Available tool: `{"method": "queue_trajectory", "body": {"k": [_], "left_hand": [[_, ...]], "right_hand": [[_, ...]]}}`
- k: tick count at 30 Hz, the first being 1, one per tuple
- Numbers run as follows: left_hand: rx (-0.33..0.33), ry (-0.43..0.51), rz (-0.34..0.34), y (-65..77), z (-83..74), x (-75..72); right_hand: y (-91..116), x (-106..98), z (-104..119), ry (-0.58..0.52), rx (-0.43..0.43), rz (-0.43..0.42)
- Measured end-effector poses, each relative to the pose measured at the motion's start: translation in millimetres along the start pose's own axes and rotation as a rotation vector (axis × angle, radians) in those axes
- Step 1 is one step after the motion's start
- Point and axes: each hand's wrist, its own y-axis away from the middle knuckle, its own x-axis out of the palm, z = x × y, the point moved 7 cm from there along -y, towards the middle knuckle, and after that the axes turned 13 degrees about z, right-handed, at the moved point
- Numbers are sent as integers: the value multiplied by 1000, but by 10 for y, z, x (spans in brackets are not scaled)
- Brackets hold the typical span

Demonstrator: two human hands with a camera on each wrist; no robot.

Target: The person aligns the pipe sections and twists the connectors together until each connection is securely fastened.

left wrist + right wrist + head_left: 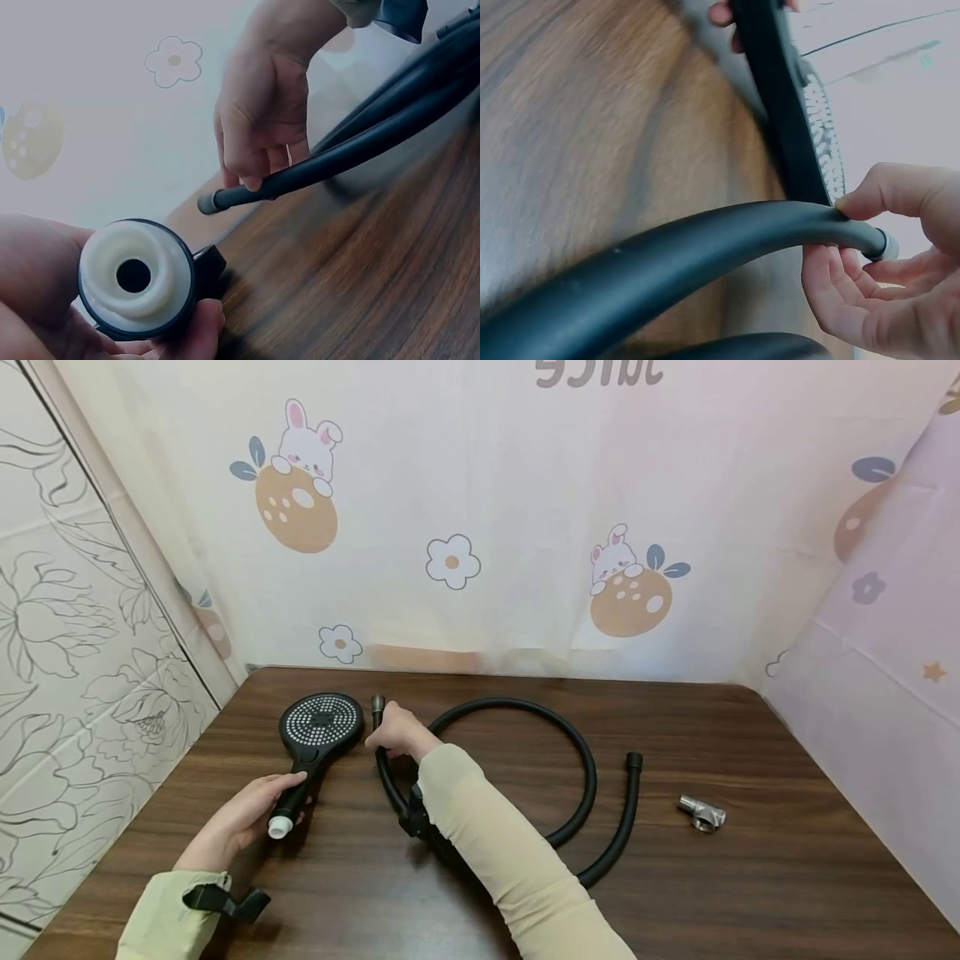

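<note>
My left hand [243, 817] grips the handle of a black shower head [321, 727], spray face up, its white threaded end [135, 277] pointing back toward me. To the right of it, my right hand [403, 732] pinches a black shower hose [705, 240] between thumb and fingers, close behind its metal end fitting [378, 702]. That fitting stands beside the spray face with a small gap. From there the hose loops across the table to its other end [634, 762], which lies loose; my right forearm hides part of the loop.
A small chrome fitting [702, 814] lies on the right of the brown wooden table [787, 885]. Behind the table hangs a printed curtain [525, 610] with rabbits and flowers. A panel with line-drawn flowers [82, 693] stands along the left side.
</note>
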Motion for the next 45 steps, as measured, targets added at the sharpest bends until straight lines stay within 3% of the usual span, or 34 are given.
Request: {"method": "queue_trajectory", "body": {"k": [6,14,17,28,34,45], "left_hand": [[6,67,27,-2,13,14],[14,45,4,-17,12,5],[12,49,1,-20,20,5],[36,138,143,-20,13,61],[44,222,188,-14,1,99],[72,329,224,-26,-3,114]], "right_hand": [[10,-18,-20,-204,-50,63],[18,-50,-12,-342,-91,87],[25,-51,-24,-444,-100,105],[128,-68,-31,-753,-122,177],[157,-81,-54,-774,-136,182],[241,-73,-13,-792,-240,196]]}}
